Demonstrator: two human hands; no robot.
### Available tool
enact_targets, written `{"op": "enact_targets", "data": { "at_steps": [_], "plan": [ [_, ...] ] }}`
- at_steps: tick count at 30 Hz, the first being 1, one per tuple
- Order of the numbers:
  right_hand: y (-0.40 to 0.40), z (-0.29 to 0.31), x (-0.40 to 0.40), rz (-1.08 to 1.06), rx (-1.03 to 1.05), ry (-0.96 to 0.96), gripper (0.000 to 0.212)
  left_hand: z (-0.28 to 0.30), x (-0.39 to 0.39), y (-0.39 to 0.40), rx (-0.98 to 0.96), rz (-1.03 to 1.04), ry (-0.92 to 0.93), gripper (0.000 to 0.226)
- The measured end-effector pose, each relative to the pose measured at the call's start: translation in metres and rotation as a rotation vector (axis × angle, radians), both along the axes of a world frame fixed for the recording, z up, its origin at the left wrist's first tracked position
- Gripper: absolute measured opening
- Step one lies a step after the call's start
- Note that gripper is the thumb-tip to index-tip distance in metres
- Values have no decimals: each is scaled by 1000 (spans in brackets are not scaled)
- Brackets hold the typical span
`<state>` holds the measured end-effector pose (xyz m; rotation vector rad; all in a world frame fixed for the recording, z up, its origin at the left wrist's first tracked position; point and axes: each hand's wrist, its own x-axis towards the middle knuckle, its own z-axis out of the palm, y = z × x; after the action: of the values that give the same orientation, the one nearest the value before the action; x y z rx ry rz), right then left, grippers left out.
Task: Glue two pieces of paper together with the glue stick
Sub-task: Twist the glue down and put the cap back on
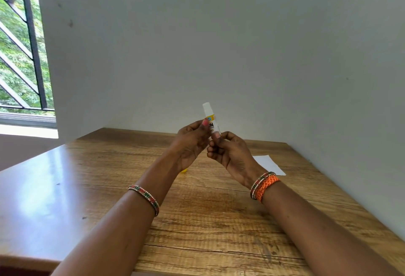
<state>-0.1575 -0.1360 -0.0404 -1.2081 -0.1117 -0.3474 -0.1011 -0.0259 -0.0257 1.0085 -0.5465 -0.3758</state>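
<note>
Wooden table (197, 221) butting against white wall (219, 45) at far and right edges; near half lying bare. Paper sheet (270, 165) lying flat near right edge, behind right wrist. Glue stick (210, 120) standing near upright above table, both hands pinching it: left hand (190, 142) closing on label, right hand (230, 150) gripping base.

The surface (197, 221) is grained wood, smooth with a glossy sheen at its left. The glue stick (210, 120) looks like smooth white plastic with a printed label. The paper (270, 165) is matt white.
</note>
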Motion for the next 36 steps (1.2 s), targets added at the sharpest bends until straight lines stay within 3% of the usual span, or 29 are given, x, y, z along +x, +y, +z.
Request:
{"op": "enact_targets", "data": {
  "at_steps": [3,7,15,19,23,26,30,36],
  "plan": [
    [0,2,-2,90,-14,53,24,0,0,2,19,-45,-41,23],
    [5,5,-4,160,18,118,40,1,4,5,7,40,1,13],
    [6,5,-2,-18,50,28,8,0,3,0,-17,160,23,11],
    [5,2,1,-119,14,-9,14,-1,-1,-4,6,234,27,14],
    [0,4,-1,16,78,37,9,2,-4,-2,-2,33,15,18],
    [1,4,-3,82,73,97,28,3,-4,1,7,-46,-6,26],
    [6,5,-5,123,84,136,47,3,-1,3,10,32,-2,31],
    [9,4,-3,87,165,123,34,-1,1,0,56,175,-37,16]
  ]
}}
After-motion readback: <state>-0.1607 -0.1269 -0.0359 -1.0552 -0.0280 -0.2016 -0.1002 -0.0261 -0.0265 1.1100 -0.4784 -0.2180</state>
